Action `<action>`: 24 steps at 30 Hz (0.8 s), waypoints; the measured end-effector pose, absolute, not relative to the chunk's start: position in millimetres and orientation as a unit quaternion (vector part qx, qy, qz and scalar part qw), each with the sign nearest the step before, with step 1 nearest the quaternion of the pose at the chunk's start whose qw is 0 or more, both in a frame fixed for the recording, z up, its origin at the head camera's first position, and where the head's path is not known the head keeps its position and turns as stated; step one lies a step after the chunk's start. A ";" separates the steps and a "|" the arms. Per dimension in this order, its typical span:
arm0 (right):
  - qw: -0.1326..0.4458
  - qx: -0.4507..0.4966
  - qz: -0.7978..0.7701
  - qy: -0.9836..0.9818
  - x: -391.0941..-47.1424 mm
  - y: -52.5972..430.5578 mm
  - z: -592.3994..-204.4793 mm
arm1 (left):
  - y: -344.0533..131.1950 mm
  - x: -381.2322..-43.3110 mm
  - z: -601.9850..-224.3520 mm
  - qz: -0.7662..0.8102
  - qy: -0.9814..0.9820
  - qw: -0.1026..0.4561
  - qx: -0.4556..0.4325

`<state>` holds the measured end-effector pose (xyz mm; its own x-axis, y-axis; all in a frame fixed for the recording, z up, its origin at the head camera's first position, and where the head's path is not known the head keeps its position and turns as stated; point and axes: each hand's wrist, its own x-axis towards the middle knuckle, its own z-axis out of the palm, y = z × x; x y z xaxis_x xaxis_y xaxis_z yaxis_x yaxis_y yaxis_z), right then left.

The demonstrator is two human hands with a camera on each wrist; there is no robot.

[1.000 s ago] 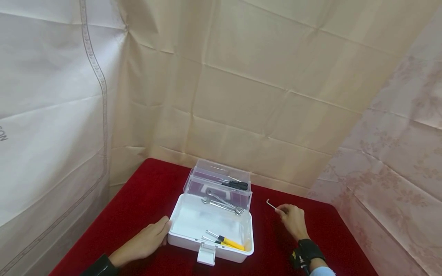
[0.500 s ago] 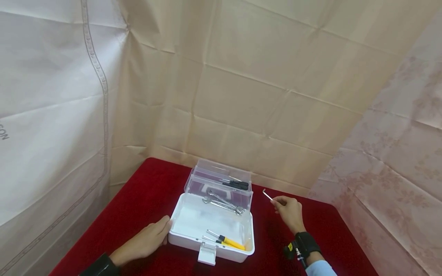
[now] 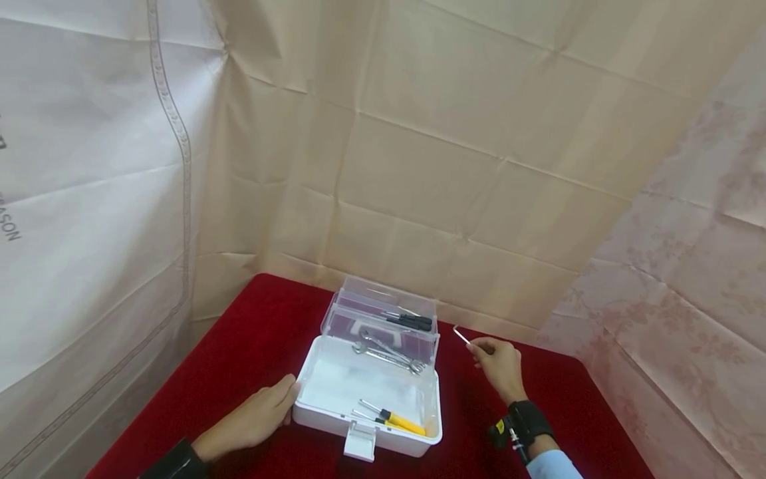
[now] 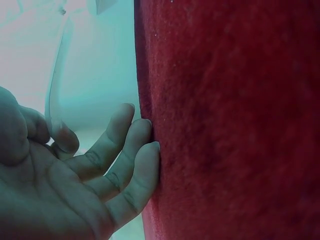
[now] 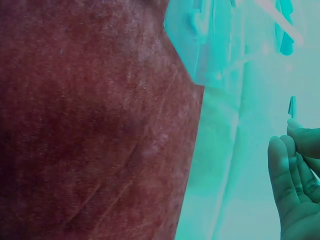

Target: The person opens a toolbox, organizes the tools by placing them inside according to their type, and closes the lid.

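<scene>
A white toolbox (image 3: 335,418) stands with its clear lid (image 3: 383,299) tilted back. At the box's left end, my left hand (image 3: 260,416) grips the side; in the left wrist view the thumb and index finger (image 4: 65,139) pinch its edge, with the other fingers bent against it. My right hand (image 3: 501,372) pinches a small L-shaped hex key (image 3: 461,335) to the right of the lid, bent end pointing up and away. Two wrenches (image 3: 383,356) lie across the rear of the box. Yellow-handled screwdrivers (image 3: 405,424) rest inside near the front wall.
Black-handled screwdrivers (image 3: 409,322) lie in the lid section at the back. The front latch (image 3: 360,442) hangs down. Red cloth (image 3: 251,339) covers the table, and beige sheeting (image 3: 419,166) hangs close behind its far edge.
My right hand has moved left and slightly away from me, bringing the hex key nearer the lid. The left hand and the toolbox have stayed in place.
</scene>
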<state>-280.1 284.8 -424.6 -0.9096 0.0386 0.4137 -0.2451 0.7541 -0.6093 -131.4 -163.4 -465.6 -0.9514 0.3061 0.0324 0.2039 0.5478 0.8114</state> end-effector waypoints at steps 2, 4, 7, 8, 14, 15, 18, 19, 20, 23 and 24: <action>0.205 0.058 0.346 -0.914 -281.0 282.5 -422.6 | -163.9 -131.6 -466.2 0.452 0.879 0.056 0.144; 0.206 0.059 0.347 -0.913 -281.2 279.8 -420.2 | -164.5 -131.6 -467.0 0.452 0.879 0.055 0.143; 0.208 0.067 0.349 -0.911 -281.8 275.9 -417.2 | -165.1 -131.5 -467.5 0.452 0.879 0.051 0.143; 0.209 0.069 0.351 -0.910 -281.7 274.5 -416.1 | -165.2 -131.4 -467.6 0.454 0.878 0.051 0.142; 0.213 0.074 0.349 -0.910 -283.2 270.2 -413.1 | -163.2 -131.9 -467.5 0.454 0.878 0.050 0.145; 0.213 0.074 0.348 -0.910 -283.4 269.5 -412.8 | -162.7 -131.9 -467.3 0.451 0.879 0.049 0.147; 0.213 0.079 0.353 -0.908 -284.1 266.6 -412.1 | -162.1 -131.9 -467.0 0.448 0.880 0.048 0.149; 0.212 0.082 0.356 -0.906 -284.8 265.4 -412.1 | -162.4 -131.7 -466.8 0.448 0.880 0.048 0.149; 0.213 0.087 0.359 -0.904 -285.7 264.2 -412.1 | -162.8 -131.7 -467.2 0.448 0.880 0.047 0.151; 0.213 0.089 0.366 -0.901 -288.5 260.7 -412.5 | -163.8 -131.5 -467.9 0.451 0.878 0.049 0.153; 0.214 0.088 0.368 -0.901 -289.4 259.7 -412.4 | -164.0 -131.5 -467.9 0.453 0.877 0.049 0.153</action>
<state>-289.4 259.7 -412.4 -0.8930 -0.0021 0.4500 -0.3165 0.7138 -0.6248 -131.5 -164.0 -467.9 -0.9482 0.3133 0.0520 0.2239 0.5435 0.8090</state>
